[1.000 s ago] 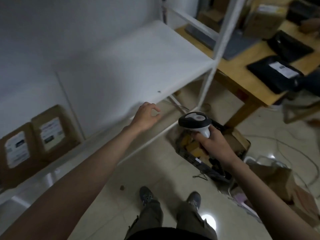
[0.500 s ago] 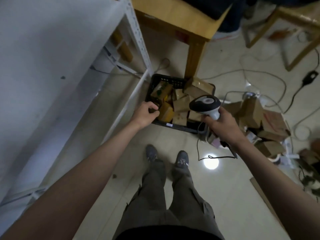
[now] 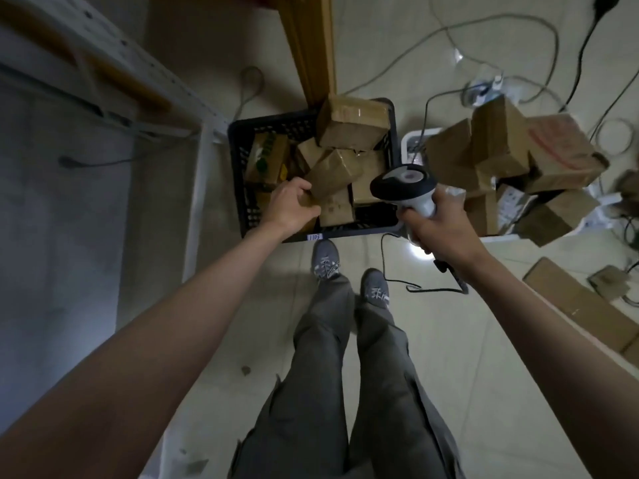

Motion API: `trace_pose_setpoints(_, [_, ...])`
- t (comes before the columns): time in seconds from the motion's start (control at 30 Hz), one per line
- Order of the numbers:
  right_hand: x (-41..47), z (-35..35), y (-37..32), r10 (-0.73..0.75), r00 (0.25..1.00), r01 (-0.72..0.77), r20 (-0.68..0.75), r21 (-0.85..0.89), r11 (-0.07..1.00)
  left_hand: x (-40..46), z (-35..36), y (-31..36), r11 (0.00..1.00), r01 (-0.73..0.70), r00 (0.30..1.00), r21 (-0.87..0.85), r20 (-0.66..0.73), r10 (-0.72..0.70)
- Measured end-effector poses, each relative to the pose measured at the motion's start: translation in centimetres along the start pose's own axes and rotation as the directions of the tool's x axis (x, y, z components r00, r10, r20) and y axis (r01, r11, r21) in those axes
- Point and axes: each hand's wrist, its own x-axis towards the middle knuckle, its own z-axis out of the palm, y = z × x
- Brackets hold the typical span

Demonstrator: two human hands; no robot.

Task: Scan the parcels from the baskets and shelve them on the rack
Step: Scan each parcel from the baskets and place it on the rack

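Turned away from the white rack (image 3: pixel 198 188) since a second ago and bent over the black basket (image 3: pixel 238 160) on the floor — view now straight down, shoes at the basket's near rim. Left hand (image 3: pixel 292 207), a second ago up near the rack's shelf and half a second ago only at the basket's edge, now down among the parcels, fingers (image 3: pixel 306 190) curled round the lower corner of a brown parcel (image 3: pixel 333 172) that lies tilted across the others. Right hand (image 3: pixel 444 224) clenched round the grip of the scanner (image 3: pixel 403 183), head pointing toward the basket, cord trailing over the tiles.

Meaning for the task, as a judgement: previous shelving trip over, next pick just beginning; parcel grasped but not yet lifted or scanned, and plenty left to do.

Parcel itself: small cardboard box, plain brown, taped, no label visible on the upper faces — label side probably underneath or turned away, so likely a turn in the hand before the scanner can read it. Wedged between a larger box (image 3: pixel 352 124) propped on the basket's far rim and smaller ones beneath, so some shifting of neighbours possible on lifting.

Second heap of boxes (image 3: pixel 501 146) piled in a white basket (image 3: pixel 413 138) to the right, beside a wooden desk leg (image 3: pixel 311 46); loose cables across the floor.
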Motion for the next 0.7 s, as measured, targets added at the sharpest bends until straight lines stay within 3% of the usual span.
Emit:
trace_pose_setpoints(0.43, [12.0,4.9,11.3,0.102,0.991,-0.088,-0.089,0.156,0.984,21.2,11.1,-1.8,0.963,-0.044,0.999,0.265,0.002,0.045])
trace_pose_setpoints(0.7, [14.1,5.8,15.5,0.139,0.984,-0.113,-0.11,0.216,0.97,27.0,15.6,-2.5,0.92,-0.061,0.996,0.388,-0.03,0.079])
